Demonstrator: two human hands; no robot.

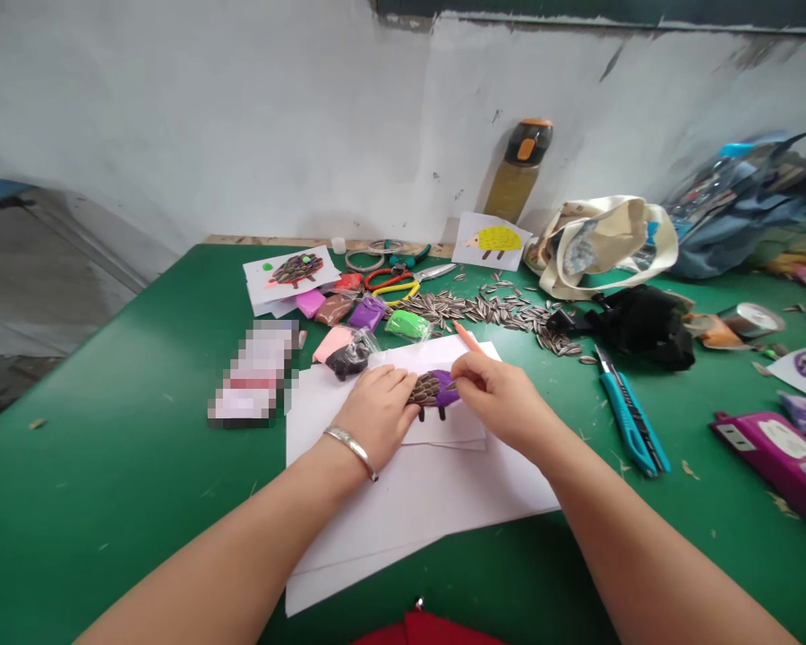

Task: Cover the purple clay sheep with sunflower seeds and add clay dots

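Note:
On white sheets (376, 502) lies a small card with a purple clay shape (446, 391), partly covered by striped sunflower seeds (424, 389) and with two short black legs below. My left hand (376, 412), a silver bangle at its wrist, rests flat over the card's left side, fingers stretched toward the seeds. The fingers of my right hand (501, 390) are pinched together at the right end of the purple shape; whatever they hold is too small to make out. An orange pencil-like stick (467, 338) lies just behind my right hand.
Behind the sheets lie clay packs (366, 313), scissors (393, 285) and a seed pile (503, 309). A phone (255, 372) is at left. A blue cutter (635, 421), black bag (648, 327) and magenta box (775, 457) lie right. A bottle (518, 170) stands by the wall.

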